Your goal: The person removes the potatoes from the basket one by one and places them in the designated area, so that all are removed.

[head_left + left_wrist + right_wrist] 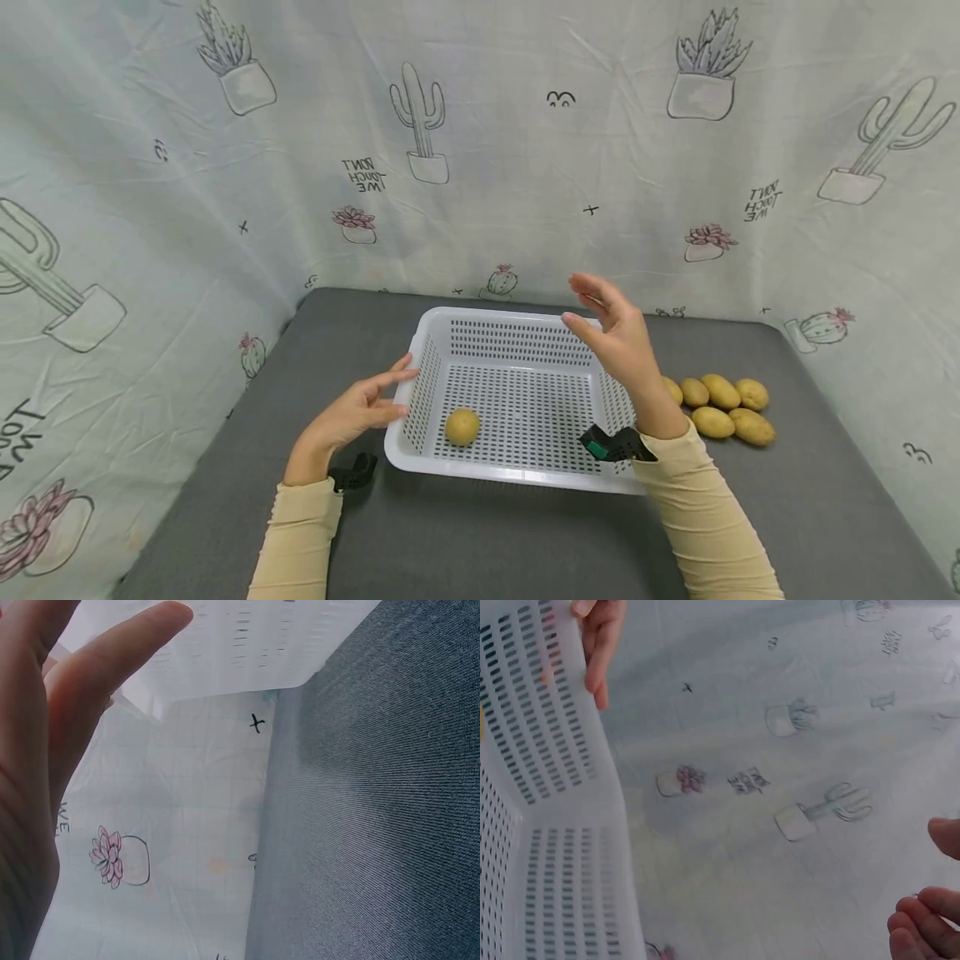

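A white perforated plastic basket (517, 477) stands on the dark grey table, with one potato (462, 427) lying in its left front part. My left hand (360, 412) touches the basket's left rim, its fingers fairly straight along the outside; the left wrist view shows a finger beside the basket wall (247, 645). My right hand (617, 337) is raised over the basket's right back corner, thumb and fingers apart with nothing between them. In the right wrist view its fingertips (919, 926) show at the right edge, away from the basket (562, 802).
Several potatoes (720, 392) lie grouped on the table just right of the basket, one partly hidden behind my right forearm. A pale curtain (510, 167) printed with cacti hangs behind the table (465, 542) and along its sides.
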`<state>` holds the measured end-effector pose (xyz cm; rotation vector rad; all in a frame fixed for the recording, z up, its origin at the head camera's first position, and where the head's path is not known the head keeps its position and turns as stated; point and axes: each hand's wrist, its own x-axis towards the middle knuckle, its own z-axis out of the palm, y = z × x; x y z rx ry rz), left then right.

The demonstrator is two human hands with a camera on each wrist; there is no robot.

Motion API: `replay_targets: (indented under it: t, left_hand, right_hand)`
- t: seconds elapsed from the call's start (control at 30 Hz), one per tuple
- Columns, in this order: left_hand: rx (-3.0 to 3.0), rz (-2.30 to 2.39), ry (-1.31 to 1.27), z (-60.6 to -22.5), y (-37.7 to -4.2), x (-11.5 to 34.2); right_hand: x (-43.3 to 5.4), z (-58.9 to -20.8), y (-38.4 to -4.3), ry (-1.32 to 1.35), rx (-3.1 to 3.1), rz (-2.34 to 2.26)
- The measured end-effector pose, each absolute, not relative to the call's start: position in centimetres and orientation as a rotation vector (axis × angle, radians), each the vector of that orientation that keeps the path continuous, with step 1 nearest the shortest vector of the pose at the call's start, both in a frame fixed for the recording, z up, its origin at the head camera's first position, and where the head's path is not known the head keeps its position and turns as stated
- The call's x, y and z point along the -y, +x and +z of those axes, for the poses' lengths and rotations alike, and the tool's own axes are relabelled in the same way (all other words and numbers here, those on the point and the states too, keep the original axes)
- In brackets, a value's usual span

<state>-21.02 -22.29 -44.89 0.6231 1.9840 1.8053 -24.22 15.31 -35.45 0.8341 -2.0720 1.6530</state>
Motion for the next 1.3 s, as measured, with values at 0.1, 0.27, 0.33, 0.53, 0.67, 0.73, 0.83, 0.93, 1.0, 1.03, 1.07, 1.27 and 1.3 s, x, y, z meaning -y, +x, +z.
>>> replay_targets:
  t: [0.1,0.27,0.33,0.53,0.67,0.73,0.83,0.93,1.0,1.03,1.07,1.27,1.3]
  left_hand:
    - [-1.984,1.802,0.629,-45.0,-21.1,22.3]
    - [-1.977,1.793,0.660,-45.0,-21.3,22.3]
    - [-1.975,1.789,0.668,-44.9,-21.4,22.3]
    - [-1.983,1.788,0.680,-44.5,-21.6,22.2]
    - [-1.990,1.780,0.679,-44.3,-21.5,22.2]
    - [-1.990,1.780,0.673,-44.3,-21.4,22.3]
    - [-1.992,1.783,0.664,-44.4,-21.4,22.3]
    - [-1.990,1.788,0.659,-44.5,-21.3,22.4]
    - [-1.987,1.790,0.657,-44.6,-21.3,22.4]
    - [-1.984,1.791,0.657,-44.6,-21.3,22.4]
    - [-1.982,1.792,0.656,-44.7,-21.2,22.4]
    - [-1.993,1.787,0.644,-44.8,-21.1,22.3]
    - [-1.997,1.785,0.644,-44.8,-21.1,22.2]
  right_hand:
    - [-13.6,-35.6,-25.6,0.867,2.092,1.734]
    - [-11.7,-36.1,-27.0,0.908,2.157,1.785]
    - [-11.2,-36.5,-27.2,0.915,2.198,1.774]
    - [-10.3,-37.6,-27.4,0.931,2.287,1.738]
    - [-9.7,-38.4,-27.5,0.966,2.354,1.679]
    - [-9.4,-38.8,-27.5,0.994,2.381,1.659]
    - [-9.0,-39.5,-27.8,1.034,2.408,1.655]
    - [-8.7,-40.2,-28.1,1.059,2.459,1.664]
    - [-8.6,-40.6,-28.3,1.093,2.506,1.666]
    - [-8.5,-40.8,-28.4,1.110,2.543,1.657]
    - [-8.4,-41.1,-28.5,1.133,2.579,1.643]
    - [-7.9,-42.5,-28.6,1.324,2.814,1.525]
    - [-7.8,-42.8,-28.5,1.375,2.844,1.513]
